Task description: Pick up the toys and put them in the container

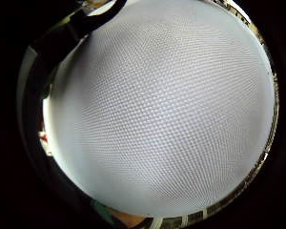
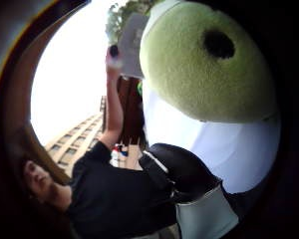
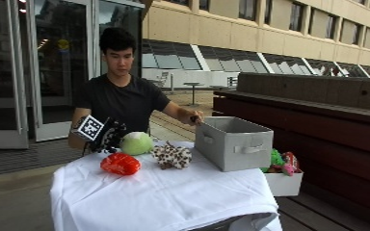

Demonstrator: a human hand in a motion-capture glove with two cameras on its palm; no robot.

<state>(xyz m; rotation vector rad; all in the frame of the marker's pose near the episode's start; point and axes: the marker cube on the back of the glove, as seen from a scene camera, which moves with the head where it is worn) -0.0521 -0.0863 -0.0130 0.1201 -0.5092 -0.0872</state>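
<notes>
Gloved right hand [image 3: 108, 136] at surface's [image 3: 159, 197] left end, fingers curled round green plush ball [image 3: 137, 143], seemingly to lift it. Red plush toy [image 3: 120, 164] in front, spotted plush animal [image 3: 172, 155] alongside, both untouched. Grey fabric container [image 3: 235, 143] further right, bare hand [image 3: 196, 118] steadying rim.

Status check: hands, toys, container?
Right hand grips green plush at the table. Red toy, spotted toy on cloth. Grey container steadied by bare hand; nothing blocking.
</notes>
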